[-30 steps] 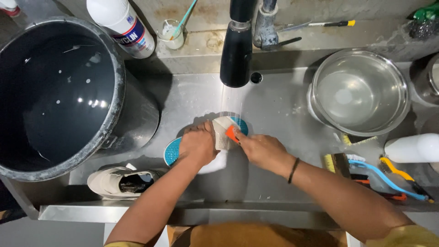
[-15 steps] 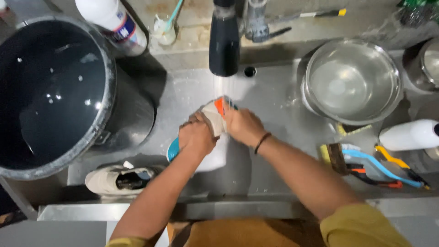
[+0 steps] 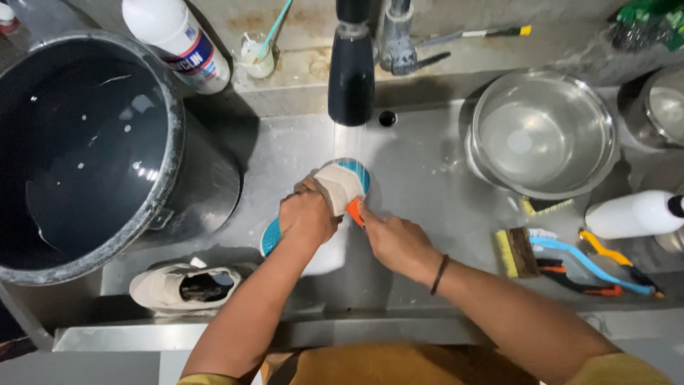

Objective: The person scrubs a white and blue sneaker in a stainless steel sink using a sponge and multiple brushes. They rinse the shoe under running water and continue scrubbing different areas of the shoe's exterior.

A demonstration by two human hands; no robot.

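A beige fabric shoe (image 3: 340, 187) with a ribbed blue sole is gripped under the black tap (image 3: 351, 68) by the left hand (image 3: 306, 217); an orange-handled brush (image 3: 355, 211) is pinched against it by the right hand (image 3: 395, 242).

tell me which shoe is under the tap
The blue-soled shoe held by both hands, under the running water; the other shoe lies untouched at the sink's front left.
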